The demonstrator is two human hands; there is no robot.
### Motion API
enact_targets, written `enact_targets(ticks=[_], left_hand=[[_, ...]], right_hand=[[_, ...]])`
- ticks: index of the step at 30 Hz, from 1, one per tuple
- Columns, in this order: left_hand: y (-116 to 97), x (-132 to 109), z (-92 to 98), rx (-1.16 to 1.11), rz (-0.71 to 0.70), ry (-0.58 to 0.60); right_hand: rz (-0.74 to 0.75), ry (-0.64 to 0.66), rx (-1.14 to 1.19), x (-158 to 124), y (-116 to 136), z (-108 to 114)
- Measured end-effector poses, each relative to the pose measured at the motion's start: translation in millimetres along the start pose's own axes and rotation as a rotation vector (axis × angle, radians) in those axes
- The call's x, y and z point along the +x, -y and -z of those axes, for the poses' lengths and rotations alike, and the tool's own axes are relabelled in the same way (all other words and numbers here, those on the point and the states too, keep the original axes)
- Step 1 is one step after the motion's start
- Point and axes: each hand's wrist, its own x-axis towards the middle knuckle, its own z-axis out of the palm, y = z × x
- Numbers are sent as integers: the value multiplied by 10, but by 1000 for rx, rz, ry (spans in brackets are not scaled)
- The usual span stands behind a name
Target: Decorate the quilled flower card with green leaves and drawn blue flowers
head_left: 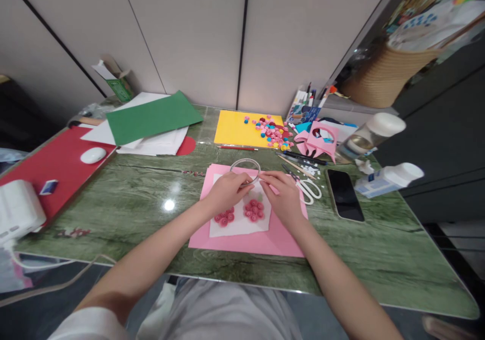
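Above the white sheet (231,231), a thin, pale ring that looks like a roll of tape (245,160) is held up. My left hand (228,191) grips its near edge with closed fingers. My right hand (283,197) pinches close beside it at the ring's right side; whether a tape end is between those fingertips is too small to tell. On the sheet sit two flower-like clusters of rolled pink paper: the right cluster (253,210) shows fully, while the left cluster (225,217) is partly covered by my left hand. Pink paper (250,245) lies underneath.
White-handled scissors (311,192) and a phone (344,195) lie to the right, near two white-capped bottles. Behind, small coloured paper coils (273,134) rest on yellow card (235,128). Green card (151,117) and a red sheet (60,163) are at the left.
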Motion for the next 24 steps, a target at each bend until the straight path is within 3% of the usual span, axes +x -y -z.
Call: enact_targets(ticks=[4, 11, 16, 18, 24], left_hand=[[-14, -5, -14, 0, 36, 9], [-23, -7, -41, -33, 59, 9], [-22, -18, -34, -49, 65, 19], [-15, -28, -29, -44, 57, 20], [6, 34, -52, 36, -85, 37]], right_hand=[[109, 3, -153, -40, -9, -35], [121, -19, -232, -52, 11, -31], [59, -4, -150, -43, 35, -35], [-54, 21, -11, -24, 38, -38], [-684, 155, 798, 44, -37, -89]])
